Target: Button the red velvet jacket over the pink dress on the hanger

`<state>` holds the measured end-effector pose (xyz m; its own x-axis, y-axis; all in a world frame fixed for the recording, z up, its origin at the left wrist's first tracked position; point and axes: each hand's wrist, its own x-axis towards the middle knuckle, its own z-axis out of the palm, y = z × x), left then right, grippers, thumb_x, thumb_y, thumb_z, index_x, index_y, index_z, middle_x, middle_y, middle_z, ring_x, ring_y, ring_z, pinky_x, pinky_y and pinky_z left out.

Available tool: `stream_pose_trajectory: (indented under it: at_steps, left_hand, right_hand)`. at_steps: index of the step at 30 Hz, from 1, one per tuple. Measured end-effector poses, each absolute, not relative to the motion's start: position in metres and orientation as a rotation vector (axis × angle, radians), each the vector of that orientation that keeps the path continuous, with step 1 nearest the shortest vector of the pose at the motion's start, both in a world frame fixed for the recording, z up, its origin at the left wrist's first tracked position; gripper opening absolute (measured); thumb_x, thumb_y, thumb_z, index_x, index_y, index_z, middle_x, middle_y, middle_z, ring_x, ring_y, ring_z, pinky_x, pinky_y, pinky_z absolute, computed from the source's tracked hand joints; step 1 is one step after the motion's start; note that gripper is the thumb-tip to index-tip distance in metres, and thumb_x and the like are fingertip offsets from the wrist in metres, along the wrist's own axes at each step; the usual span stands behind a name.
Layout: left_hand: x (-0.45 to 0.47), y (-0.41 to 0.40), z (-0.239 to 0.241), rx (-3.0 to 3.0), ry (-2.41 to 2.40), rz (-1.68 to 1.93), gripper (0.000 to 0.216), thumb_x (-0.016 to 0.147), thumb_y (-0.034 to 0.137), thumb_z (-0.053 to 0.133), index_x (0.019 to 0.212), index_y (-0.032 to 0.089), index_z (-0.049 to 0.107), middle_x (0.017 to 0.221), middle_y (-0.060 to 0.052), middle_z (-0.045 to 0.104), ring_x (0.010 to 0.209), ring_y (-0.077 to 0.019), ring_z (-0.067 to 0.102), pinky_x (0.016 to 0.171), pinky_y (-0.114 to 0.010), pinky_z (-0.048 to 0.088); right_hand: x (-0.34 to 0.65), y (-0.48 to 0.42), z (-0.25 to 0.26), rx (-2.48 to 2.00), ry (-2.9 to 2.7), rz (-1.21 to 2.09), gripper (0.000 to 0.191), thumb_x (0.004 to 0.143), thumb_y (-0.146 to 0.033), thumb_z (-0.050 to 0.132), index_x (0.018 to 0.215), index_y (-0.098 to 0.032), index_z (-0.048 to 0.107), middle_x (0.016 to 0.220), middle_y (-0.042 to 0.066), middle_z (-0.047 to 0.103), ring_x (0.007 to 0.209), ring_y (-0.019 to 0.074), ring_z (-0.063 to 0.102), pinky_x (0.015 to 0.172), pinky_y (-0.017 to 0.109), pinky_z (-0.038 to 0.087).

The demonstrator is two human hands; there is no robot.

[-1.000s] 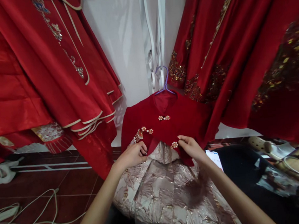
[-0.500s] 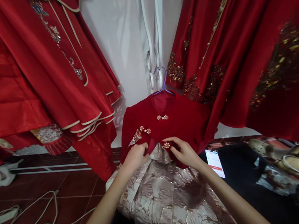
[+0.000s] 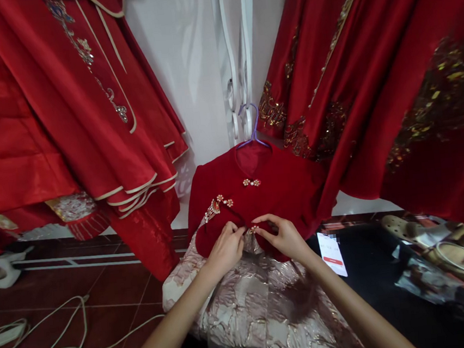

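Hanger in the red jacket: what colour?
Purple. The hanger shows best in the head view, at the neck of the red jacket.

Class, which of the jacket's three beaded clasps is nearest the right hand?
The lowest clasp, at the right hand's fingertips. The collar clasp and the middle clasp, beside the dangling ornament, sit higher, apart from it.

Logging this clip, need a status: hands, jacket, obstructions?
Left hand pinching red jacket near its front edge. Right hand at lower clasp. Upper clasp fastened. No obstruction visible.
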<state>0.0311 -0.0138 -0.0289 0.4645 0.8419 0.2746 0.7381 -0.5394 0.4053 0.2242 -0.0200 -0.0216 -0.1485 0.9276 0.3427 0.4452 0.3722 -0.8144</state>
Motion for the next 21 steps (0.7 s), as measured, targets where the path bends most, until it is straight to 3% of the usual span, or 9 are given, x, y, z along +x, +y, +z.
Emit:
stream_pose_trajectory:
  at_steps: [5,10,16,21]
  left_hand:
    - [0.026,-0.010,-0.016,2.388,1.654,0.694,0.013,0.083,0.020,0.053,0.096,0.019,0.054,0.095,-0.005,0.055,0.078,-0.0163,0.060,0.069,-0.027,0.047]
    - [0.020,-0.009,-0.004,2.341,1.983,0.462,0.027,0.077,0.027,0.063,0.097,0.016,0.049,0.092,-0.009,0.063,0.077,-0.0212,0.064,0.062,-0.026,0.044]
    - [0.015,-0.003,-0.005,2.274,1.726,0.676,0.013,0.075,0.013,0.057,0.085,0.020,0.052,0.075,-0.001,0.066,0.068,-0.0155,0.064,0.062,-0.023,0.042]
    - [0.010,0.004,-0.013,2.175,1.606,0.817,0.012,0.070,0.014,0.062,0.080,0.020,0.056,0.072,0.002,0.065,0.065,-0.0122,0.061,0.061,-0.022,0.043]
  right_hand:
    - [0.225,-0.018,-0.023,-1.189,-1.741,0.711,0.023,0.084,-0.033,0.060,0.103,-0.024,0.069,0.104,0.004,0.071,0.092,0.0184,0.064,0.083,0.031,0.048]
    - [0.224,-0.020,-0.022,-1.176,-1.749,0.679,0.022,0.084,-0.033,0.059,0.101,-0.023,0.071,0.099,0.004,0.070,0.085,0.0168,0.063,0.074,0.029,0.047]
    - [0.222,-0.021,-0.021,-1.157,-1.706,0.761,0.023,0.084,-0.034,0.060,0.100,-0.022,0.071,0.101,0.005,0.071,0.085,0.0178,0.065,0.075,0.030,0.048]
    - [0.210,-0.015,-0.012,-1.095,-1.692,0.841,0.026,0.083,-0.037,0.061,0.102,-0.022,0.070,0.102,0.005,0.072,0.089,0.0183,0.066,0.078,0.030,0.049]
